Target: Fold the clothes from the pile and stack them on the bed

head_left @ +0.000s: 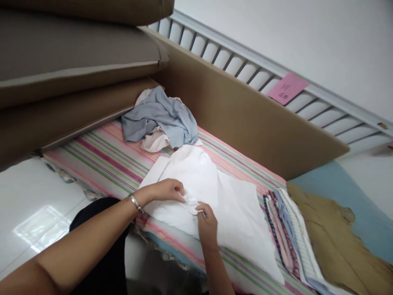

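A white shirt (236,205) lies spread over a striped bed cover (95,159). My left hand (168,190), with a silver bracelet on its wrist, pinches a gathered bit of the white cloth near the shirt's left part. Close beside it, my right hand (208,221) grips the same bunched piece between thumb and fingers. The exact part of the shirt in my fingers is too crumpled to make out.
A crumpled blue-grey garment (166,114) with pale cloth lies behind. To the right are a row of folded clothes (288,233) and an olive garment (334,229). A brown board (233,110) leans against the bed rail; large cushion-like slabs (73,45) are stacked at left.
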Tool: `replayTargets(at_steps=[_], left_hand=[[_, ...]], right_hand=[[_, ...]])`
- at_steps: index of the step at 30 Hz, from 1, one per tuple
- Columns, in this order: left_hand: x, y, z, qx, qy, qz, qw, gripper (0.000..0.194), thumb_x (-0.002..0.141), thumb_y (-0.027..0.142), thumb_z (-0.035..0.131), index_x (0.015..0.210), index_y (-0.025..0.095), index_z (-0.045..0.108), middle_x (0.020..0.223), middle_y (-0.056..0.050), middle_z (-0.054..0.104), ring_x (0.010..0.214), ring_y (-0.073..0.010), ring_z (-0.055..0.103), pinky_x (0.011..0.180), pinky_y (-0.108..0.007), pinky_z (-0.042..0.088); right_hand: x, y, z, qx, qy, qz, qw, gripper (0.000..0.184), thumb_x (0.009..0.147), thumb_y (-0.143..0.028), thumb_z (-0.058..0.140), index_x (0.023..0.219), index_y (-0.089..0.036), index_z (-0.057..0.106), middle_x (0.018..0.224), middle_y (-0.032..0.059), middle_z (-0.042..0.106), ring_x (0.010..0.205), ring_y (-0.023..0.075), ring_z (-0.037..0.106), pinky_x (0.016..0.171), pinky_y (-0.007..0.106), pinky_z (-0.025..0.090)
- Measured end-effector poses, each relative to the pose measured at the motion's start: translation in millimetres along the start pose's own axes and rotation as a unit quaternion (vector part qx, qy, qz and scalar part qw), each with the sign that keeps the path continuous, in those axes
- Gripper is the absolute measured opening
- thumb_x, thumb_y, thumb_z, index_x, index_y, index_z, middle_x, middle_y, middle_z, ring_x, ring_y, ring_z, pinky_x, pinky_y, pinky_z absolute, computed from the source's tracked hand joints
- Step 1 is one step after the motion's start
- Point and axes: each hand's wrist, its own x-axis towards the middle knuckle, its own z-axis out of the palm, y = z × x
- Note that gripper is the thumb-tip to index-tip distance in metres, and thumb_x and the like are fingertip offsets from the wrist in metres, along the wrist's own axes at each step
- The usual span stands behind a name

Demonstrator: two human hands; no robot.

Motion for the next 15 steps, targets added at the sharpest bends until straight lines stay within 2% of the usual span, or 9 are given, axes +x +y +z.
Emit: replayTargets(at_steps=[2,3,5,9,13,15], left_hand=[[3,9,4.0,0.010,0.071,0.050,0.996,0.011,0.079,0.026,0.062,0.082,0.015,0.064,0.083,-0.001,0.065,0.081,-0.0135,0.058,0.076,-0.021,0.042],[4,14,8.2,0.032,0.088,0.071,0.993,0.010,0.081,0.023,0.059,0.081,0.015,0.065,0.084,-0.002,0.066,0.082,-0.0136,0.058,0.077,-0.022,0.042],[4,20,19.8,0.104,0.065,0.091,0.988,0.010,0.082,0.018,0.056,0.081,0.017,0.066,0.084,-0.003,0.067,0.082,-0.0149,0.060,0.076,-0.023,0.043],[1,17,45.1,0.262,-0.023,0.054,0.963,0.016,0.081,0.012,0.052,0.083,0.017,0.068,0.082,-0.006,0.068,0.075,-0.0200,0.064,0.067,-0.028,0.045],[0,11,56.4,0.342,-0.045,0.074,0.936,0.020,0.085,0.012,0.047,0.092,0.015,0.066,0.087,-0.010,0.065,0.072,-0.0224,0.065,0.060,-0.030,0.046],[1,12,56.1,0.347,-0.036,0.067,0.935,0.019,0.085,0.011,0.047,0.090,0.013,0.065,0.085,-0.011,0.064,0.073,-0.0234,0.065,0.060,-0.031,0.046]], right_hand=[[-1,1,0,-0.020,-0.003,-0.013,1.000,0.015,0.071,-0.023,0.045,0.066,-0.022,0.059,0.089,0.0049,0.065,0.097,0.0222,0.058,0.088,0.035,0.041],[-2,2,1,-0.031,-0.003,-0.017,0.999,0.016,0.071,-0.023,0.044,0.066,-0.022,0.060,0.090,0.0052,0.065,0.097,0.0224,0.058,0.087,0.036,0.041],[-4,3,1,-0.051,-0.004,-0.022,0.998,0.018,0.072,-0.023,0.043,0.067,-0.022,0.060,0.091,0.0057,0.065,0.096,0.0225,0.058,0.087,0.037,0.042],[-7,7,1,-0.074,-0.014,-0.028,0.997,0.019,0.073,-0.024,0.042,0.067,-0.022,0.060,0.094,0.0063,0.064,0.097,0.0225,0.057,0.088,0.038,0.042],[-6,8,3,-0.099,-0.022,-0.022,0.995,0.021,0.073,-0.023,0.040,0.073,-0.022,0.061,0.096,0.0063,0.064,0.099,0.0220,0.057,0.091,0.038,0.041],[-5,8,4,-0.107,-0.020,-0.019,0.994,0.022,0.073,-0.023,0.040,0.078,-0.022,0.061,0.097,0.0066,0.065,0.099,0.0215,0.057,0.092,0.038,0.041]])
